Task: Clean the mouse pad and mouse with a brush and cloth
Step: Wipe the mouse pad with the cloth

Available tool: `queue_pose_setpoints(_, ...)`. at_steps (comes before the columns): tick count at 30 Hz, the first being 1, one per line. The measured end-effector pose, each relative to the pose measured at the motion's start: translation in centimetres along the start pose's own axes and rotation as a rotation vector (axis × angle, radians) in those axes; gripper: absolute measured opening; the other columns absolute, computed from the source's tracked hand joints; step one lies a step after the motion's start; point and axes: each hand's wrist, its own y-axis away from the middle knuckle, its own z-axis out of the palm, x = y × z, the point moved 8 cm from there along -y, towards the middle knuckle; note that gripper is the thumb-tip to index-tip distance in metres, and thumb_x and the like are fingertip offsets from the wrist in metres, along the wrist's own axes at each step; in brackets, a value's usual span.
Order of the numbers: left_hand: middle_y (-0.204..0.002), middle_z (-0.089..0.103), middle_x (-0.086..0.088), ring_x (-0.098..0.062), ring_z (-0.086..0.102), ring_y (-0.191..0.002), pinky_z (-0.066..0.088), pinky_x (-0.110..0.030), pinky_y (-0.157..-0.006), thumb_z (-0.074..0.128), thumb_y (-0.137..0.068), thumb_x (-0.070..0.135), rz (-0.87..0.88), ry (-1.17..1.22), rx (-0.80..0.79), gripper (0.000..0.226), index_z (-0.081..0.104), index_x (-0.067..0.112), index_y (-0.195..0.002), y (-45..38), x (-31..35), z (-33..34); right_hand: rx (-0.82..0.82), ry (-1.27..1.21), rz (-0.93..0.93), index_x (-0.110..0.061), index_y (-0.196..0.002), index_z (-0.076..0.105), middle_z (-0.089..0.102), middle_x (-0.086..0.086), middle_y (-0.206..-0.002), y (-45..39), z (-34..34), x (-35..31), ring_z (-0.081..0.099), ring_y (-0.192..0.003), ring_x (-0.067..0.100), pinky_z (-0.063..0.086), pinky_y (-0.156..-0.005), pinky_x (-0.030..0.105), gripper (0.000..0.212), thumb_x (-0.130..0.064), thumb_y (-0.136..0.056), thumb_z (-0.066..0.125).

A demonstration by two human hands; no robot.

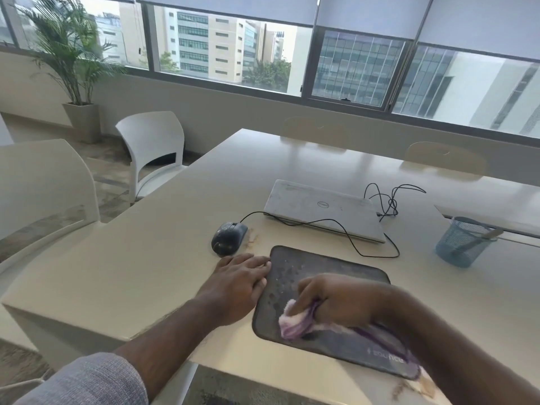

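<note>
A dark, dusty mouse pad point(304, 267) lies near the table's front edge. My right hand point(336, 302) presses a purple and white cloth point(295, 324) onto the pad's near left part. My left hand point(239, 283) lies flat with spread fingers on the table, its fingertips touching the pad's left edge. A dark wired mouse point(228, 237) sits on the table just behind my left hand, off the pad. A brush handle point(479, 239) seems to lean in the blue mesh cup point(464, 244) at the right.
A shut white laptop point(324, 209) lies behind the pad, with the mouse cable point(359, 244) looping in front of it. White chairs point(155, 150) stand at the left. The table's point(146, 258) corner is near my left arm. Brown stains mark the table beside the mouse.
</note>
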Motion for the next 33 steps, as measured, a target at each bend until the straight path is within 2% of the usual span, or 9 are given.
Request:
queue_pose_setpoints(4, -0.158, 0.027, 0.02, -0.004, 0.014, -0.147, 0.009, -0.028, -0.115, 0.028, -0.104, 0.041, -0.003, -0.013, -0.01, 0.048, 0.033, 0.033, -0.151, -0.1, -0.1, 0.2, 0.372, -0.023, 0.075, -0.025, -0.113, 0.073, 0.046, -0.016, -0.083, -1.3, -1.8, 2.1, 0.053, -0.082, 0.006, 0.038, -0.08, 0.02, 0.034, -0.007, -0.089, 0.058)
queue_pose_setpoints(9, -0.157, 0.028, 0.021, -0.003, 0.014, -0.146, 0.009, -0.028, -0.116, 0.028, -0.104, 0.041, 0.0, -0.009, -0.002, 0.048, 0.035, 0.033, -0.151, -0.1, -0.1, 0.1, 0.151, -0.01, -0.031, -0.025, -0.108, 0.073, 0.045, -0.021, -0.086, -0.2, 1.5, -1.2, 0.047, -0.084, -0.004, 0.034, -0.082, 0.013, 0.035, -0.006, -0.085, 0.055)
queue_pose_setpoints(13, -0.156, 0.029, 0.022, -0.003, 0.015, -0.146, 0.009, -0.029, -0.116, 0.028, -0.105, 0.04, 0.003, -0.002, -0.001, 0.047, 0.036, 0.032, -0.15, -0.1, -0.1, 0.1, -0.105, -0.033, 0.068, -0.029, -0.112, 0.074, 0.052, -0.019, -0.084, 1.7, 1.3, -0.2, 0.05, -0.083, 0.001, 0.043, -0.082, 0.022, 0.044, -0.002, -0.082, 0.056)
queue_pose_setpoints(18, -0.158, 0.027, 0.021, -0.004, 0.015, -0.146, 0.011, -0.03, -0.117, 0.029, -0.104, 0.041, -0.004, -0.01, -0.011, 0.048, 0.035, 0.033, -0.151, -0.1, -0.1, 0.3, 0.316, 0.003, 0.071, -0.024, -0.114, 0.074, 0.044, -0.015, -0.083, 0.1, -1.5, 1.4, 0.05, -0.08, 0.001, 0.039, -0.08, 0.02, 0.043, -0.001, -0.084, 0.053)
queue_pose_setpoints(23, -0.157, 0.028, 0.021, -0.003, 0.015, -0.146, 0.011, -0.03, -0.117, 0.029, -0.104, 0.041, -0.001, -0.011, -0.004, 0.047, 0.036, 0.033, -0.15, -0.1, -0.1, 0.1, 0.171, 0.034, -0.111, -0.027, -0.098, 0.068, 0.041, -0.015, -0.081, 1.5, 2.9, -2.6, 0.045, -0.079, 0.001, 0.039, -0.078, 0.021, 0.015, -0.02, -0.09, 0.056)
queue_pose_setpoints(25, -0.157, 0.028, 0.022, -0.003, 0.015, -0.145, 0.011, -0.031, -0.116, 0.029, -0.104, 0.04, 0.002, -0.01, -0.003, 0.047, 0.036, 0.032, -0.15, -0.1, 0.0, 0.1, 0.125, 0.059, -0.045, -0.024, -0.093, 0.071, 0.042, -0.013, -0.079, 2.0, 2.1, -1.0, 0.044, -0.074, 0.001, 0.036, -0.072, 0.019, 0.012, -0.02, -0.092, 0.059)
queue_pose_setpoints(28, -0.157, 0.028, 0.022, -0.004, 0.015, -0.145, 0.01, -0.029, -0.115, 0.03, -0.105, 0.039, 0.004, -0.009, 0.003, 0.047, 0.037, 0.032, -0.151, -0.1, 0.0, 0.0, 0.271, 0.098, 0.187, -0.032, -0.074, 0.064, 0.041, -0.01, -0.077, 2.6, -0.3, 3.2, 0.043, -0.072, 0.004, 0.034, -0.066, 0.026, 0.027, -0.019, -0.096, 0.056)
queue_pose_setpoints(30, -0.157, 0.028, 0.021, -0.004, 0.014, -0.146, 0.009, -0.029, -0.115, 0.03, -0.105, 0.039, 0.004, -0.009, 0.0, 0.047, 0.036, 0.032, -0.151, -0.1, 0.1, 0.0, 0.322, 0.071, 0.183, -0.035, -0.087, 0.069, 0.042, -0.011, -0.081, 2.5, 0.1, 3.0, 0.047, -0.081, 0.009, 0.038, -0.071, 0.029, 0.023, -0.019, -0.096, 0.056)
queue_pose_setpoints(33, -0.158, 0.027, 0.021, -0.005, 0.014, -0.147, 0.009, -0.03, -0.116, 0.03, -0.105, 0.039, 0.0, -0.006, -0.012, 0.047, 0.035, 0.032, -0.151, -0.1, 0.0, 0.1, 0.244, 0.027, -0.003, -0.048, -0.115, 0.063, 0.047, -0.013, -0.094, 2.4, 3.0, -0.5, 0.05, -0.095, 0.008, 0.045, -0.087, 0.028, 0.027, -0.029, -0.096, 0.058)
